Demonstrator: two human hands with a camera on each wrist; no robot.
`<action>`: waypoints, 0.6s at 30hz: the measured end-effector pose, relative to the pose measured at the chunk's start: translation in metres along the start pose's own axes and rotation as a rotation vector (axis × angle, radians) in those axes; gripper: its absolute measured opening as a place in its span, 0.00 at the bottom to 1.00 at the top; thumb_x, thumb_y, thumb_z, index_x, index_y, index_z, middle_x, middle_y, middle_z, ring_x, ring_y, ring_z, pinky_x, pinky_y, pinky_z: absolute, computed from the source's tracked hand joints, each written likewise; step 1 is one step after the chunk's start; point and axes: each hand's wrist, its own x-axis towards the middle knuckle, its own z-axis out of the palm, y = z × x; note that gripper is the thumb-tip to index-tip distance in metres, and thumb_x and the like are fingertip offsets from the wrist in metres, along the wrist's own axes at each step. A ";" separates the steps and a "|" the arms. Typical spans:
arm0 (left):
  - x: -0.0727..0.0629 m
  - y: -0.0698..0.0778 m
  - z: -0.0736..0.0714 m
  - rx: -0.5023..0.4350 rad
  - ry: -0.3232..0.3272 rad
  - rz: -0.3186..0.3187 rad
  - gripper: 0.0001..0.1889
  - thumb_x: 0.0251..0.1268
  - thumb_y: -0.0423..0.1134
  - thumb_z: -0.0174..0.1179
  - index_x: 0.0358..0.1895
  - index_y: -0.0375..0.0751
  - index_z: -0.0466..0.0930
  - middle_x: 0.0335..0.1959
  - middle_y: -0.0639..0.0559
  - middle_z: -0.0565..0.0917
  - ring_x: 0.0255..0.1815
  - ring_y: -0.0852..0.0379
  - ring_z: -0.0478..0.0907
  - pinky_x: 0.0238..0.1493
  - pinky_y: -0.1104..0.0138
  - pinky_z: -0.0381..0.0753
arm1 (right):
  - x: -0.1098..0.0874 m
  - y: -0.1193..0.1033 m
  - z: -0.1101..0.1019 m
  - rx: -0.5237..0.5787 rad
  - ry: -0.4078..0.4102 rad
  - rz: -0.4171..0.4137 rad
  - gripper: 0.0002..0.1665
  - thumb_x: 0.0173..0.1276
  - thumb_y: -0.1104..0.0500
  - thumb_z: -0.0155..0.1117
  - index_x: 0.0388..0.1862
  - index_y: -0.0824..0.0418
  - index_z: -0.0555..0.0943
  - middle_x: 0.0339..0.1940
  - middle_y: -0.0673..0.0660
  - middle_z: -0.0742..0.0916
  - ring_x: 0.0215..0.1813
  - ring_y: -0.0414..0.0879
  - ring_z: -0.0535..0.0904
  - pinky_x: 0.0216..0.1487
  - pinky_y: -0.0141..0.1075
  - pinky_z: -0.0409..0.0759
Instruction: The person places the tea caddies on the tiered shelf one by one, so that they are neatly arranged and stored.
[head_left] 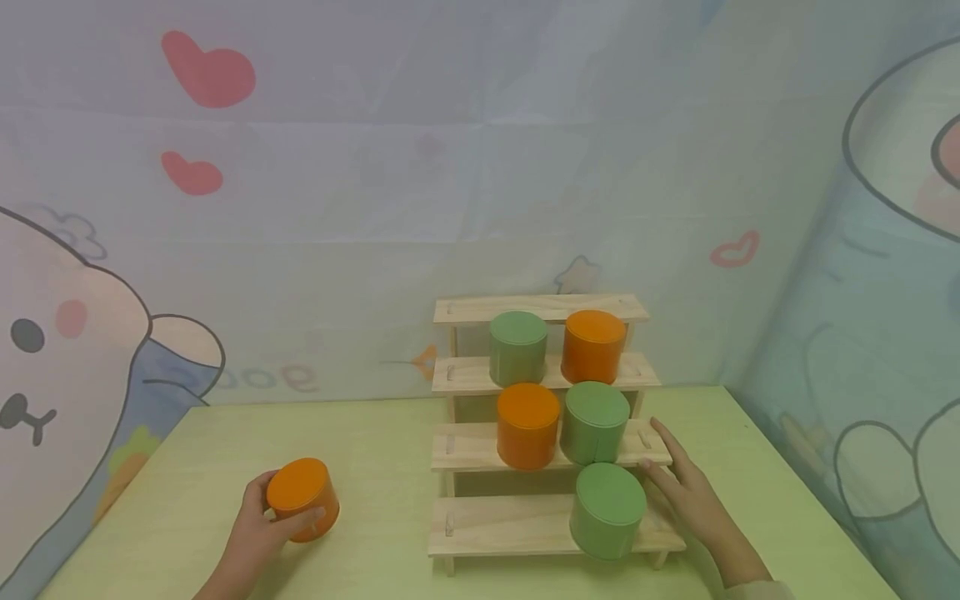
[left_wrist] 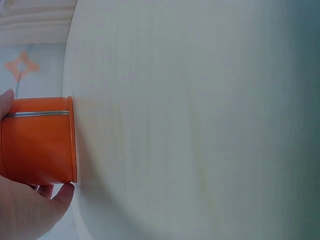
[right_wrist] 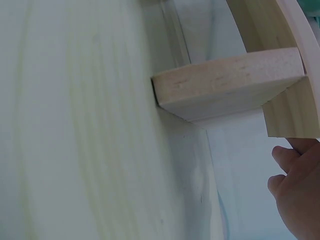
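In the head view my left hand grips an orange cylindrical canister at the left of the table, fingers and thumb around its sides. The left wrist view shows this canister close up, with a silvery strip along its side. My right hand holds the right end of a four-step wooden rack, thumb by the front edge of a middle step and index finger along its end. Some of its fingers are hidden. In the right wrist view, that hand is beside the wooden rack.
On the rack, a green canister and an orange canister share the second step from the top. Below them stand an orange canister and a green canister. Another green canister occupies the lowest step. A patterned cloth hangs behind.
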 end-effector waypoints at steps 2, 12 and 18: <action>0.000 0.001 0.000 -0.003 0.003 0.003 0.55 0.55 0.47 0.71 0.73 0.33 0.38 0.70 0.34 0.54 0.70 0.37 0.53 0.66 0.37 0.53 | 0.000 0.000 0.000 0.002 0.000 0.000 0.39 0.77 0.51 0.49 0.79 0.50 0.45 0.78 0.66 0.54 0.74 0.74 0.48 0.62 0.73 0.54; -0.005 0.005 0.000 -0.003 0.010 0.027 0.53 0.55 0.46 0.71 0.73 0.32 0.40 0.70 0.35 0.55 0.69 0.39 0.55 0.66 0.37 0.55 | 0.000 -0.001 0.000 0.003 -0.003 0.002 0.39 0.77 0.51 0.49 0.79 0.49 0.45 0.78 0.67 0.53 0.73 0.74 0.48 0.62 0.73 0.54; -0.007 0.010 -0.001 0.016 0.005 0.044 0.54 0.56 0.46 0.71 0.73 0.32 0.39 0.70 0.34 0.55 0.69 0.39 0.54 0.66 0.38 0.55 | 0.000 0.000 0.000 0.007 -0.005 0.006 0.39 0.77 0.50 0.49 0.79 0.49 0.45 0.78 0.67 0.53 0.73 0.74 0.48 0.62 0.73 0.54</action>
